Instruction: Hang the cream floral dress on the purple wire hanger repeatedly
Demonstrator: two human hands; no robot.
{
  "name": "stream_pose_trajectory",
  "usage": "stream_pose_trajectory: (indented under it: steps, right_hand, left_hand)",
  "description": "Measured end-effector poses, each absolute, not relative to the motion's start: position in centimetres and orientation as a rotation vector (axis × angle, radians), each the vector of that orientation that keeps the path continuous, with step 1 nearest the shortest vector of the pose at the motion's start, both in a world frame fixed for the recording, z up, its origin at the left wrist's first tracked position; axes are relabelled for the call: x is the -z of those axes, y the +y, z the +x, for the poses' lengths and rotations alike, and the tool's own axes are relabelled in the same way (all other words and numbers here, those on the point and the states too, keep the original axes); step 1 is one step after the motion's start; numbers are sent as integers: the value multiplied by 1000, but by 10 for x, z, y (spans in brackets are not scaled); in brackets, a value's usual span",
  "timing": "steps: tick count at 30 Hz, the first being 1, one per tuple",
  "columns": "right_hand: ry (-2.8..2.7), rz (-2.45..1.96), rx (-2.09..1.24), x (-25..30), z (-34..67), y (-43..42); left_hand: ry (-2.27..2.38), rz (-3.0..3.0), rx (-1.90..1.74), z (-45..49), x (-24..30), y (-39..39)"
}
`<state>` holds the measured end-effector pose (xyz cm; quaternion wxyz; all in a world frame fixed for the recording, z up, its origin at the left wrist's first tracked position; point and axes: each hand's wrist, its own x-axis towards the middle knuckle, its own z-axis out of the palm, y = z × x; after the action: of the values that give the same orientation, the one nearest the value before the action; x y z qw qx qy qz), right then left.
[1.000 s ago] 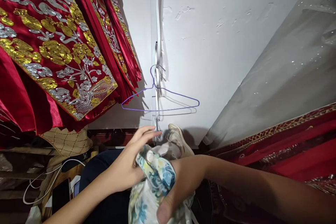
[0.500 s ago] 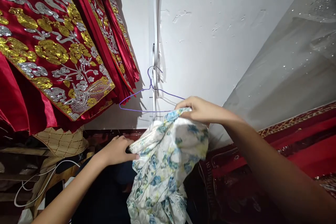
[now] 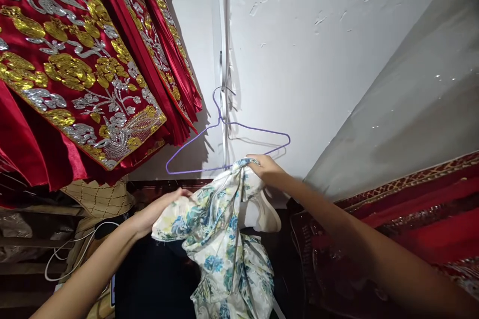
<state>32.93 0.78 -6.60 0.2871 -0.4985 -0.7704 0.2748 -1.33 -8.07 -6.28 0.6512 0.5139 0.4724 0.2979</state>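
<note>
A crumpled white floral dress (image 3: 215, 259), printed in blue, green and yellow, hangs from my two hands. My right hand (image 3: 266, 169) pinches its upper edge, just below the hanger. On the other side my left hand (image 3: 162, 209) holds the dress's left part, its fingers partly hidden by the cloth. A plain white cup-like lining (image 3: 264, 213) shows below my right hand. Behind the dress, a purple wire hanger (image 3: 194, 138) hangs bare by its hook, its lower bar partly covered by the cloth and my right hand.
Red satin garments (image 3: 75, 75) with gold and silver embroidery hang at upper left. A white vertical rail (image 3: 224, 35) runs down the wall. Pale sheer fabric (image 3: 396, 109) and dark red cloth (image 3: 422, 232) fill the right. A white cable (image 3: 56, 276) loops at lower left.
My left hand has moved left and pulled that side of the dress outward. The right hand has shifted slightly left and lower, and the white lining has come into view. The hanger has turned a little.
</note>
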Motion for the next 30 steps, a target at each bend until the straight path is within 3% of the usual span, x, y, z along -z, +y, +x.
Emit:
stream_pose_trajectory:
  steps: [6,10,13,15,22,27,30]
  right_hand:
    - [-2053,-1418,-706,50,346,-10]
    - [-1996,-1462,-701,49,347,-14]
    - [-1958,-1461,-717,49,348,-13]
    - [-1944,-1460,-707,49,349,-13]
    - [-1909,-1473,-865,41,347,-22]
    - [-1856,-1429,-1010,38,342,-31]
    - [-1957,-1283,-929,38,332,-39]
  left_hand:
    - [745,1295,-32,10,63,-90]
    - [759,1306,-424,31,52,-109]
    - [982,1184,-901,24,36,-110]
    - [1171,1292,-1020,9,26,-107]
    - [1715,2390,-573,-50,22,-70]
    - [1475,2268,-834,-47,14,-25]
    - [1517,2127,-946,-19,-3,-7]
